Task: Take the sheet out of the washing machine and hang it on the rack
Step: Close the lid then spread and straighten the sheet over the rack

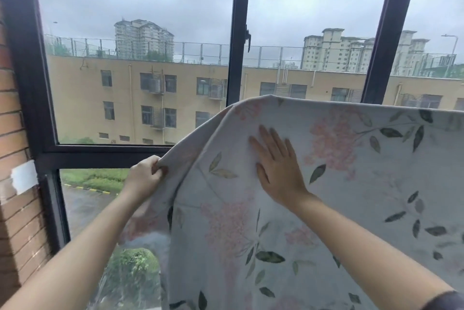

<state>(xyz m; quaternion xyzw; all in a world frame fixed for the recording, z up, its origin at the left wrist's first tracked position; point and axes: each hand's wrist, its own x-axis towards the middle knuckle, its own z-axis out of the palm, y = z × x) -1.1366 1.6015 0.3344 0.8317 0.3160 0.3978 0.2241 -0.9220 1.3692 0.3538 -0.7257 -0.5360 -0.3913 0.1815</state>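
Pinching the left edge of the floral sheet point(351, 196) between thumb and curled fingers, my left hand point(144, 176) sits at about 8 o'clock in the view, its grip clenched on a fold of the cloth. My right hand point(278, 174), near 5 o'clock, lies flat against the sheet's printed face with fingers straight and spread, its grip released, pressing rather than holding. The sheet fills the view from 3 o'clock round to 6 o'clock, and its top edge runs from just past centre to the right border. What carries it is hidden under the cloth. Pink blossom clusters and dark green leaves cover it. Behind it stands a dark-framed window point(234, 20), with a latch handle point(248, 40) on the middle upright at 12 o'clock. A brick wall point(15, 133) runs up the 9 o'clock side, and a strip of white tape point(24, 177) is stuck beside the frame near 8 o'clock. Through the glass a long tan building point(100, 98) shows at 10 o'clock, with tower blocks point(144, 38) beyond it.
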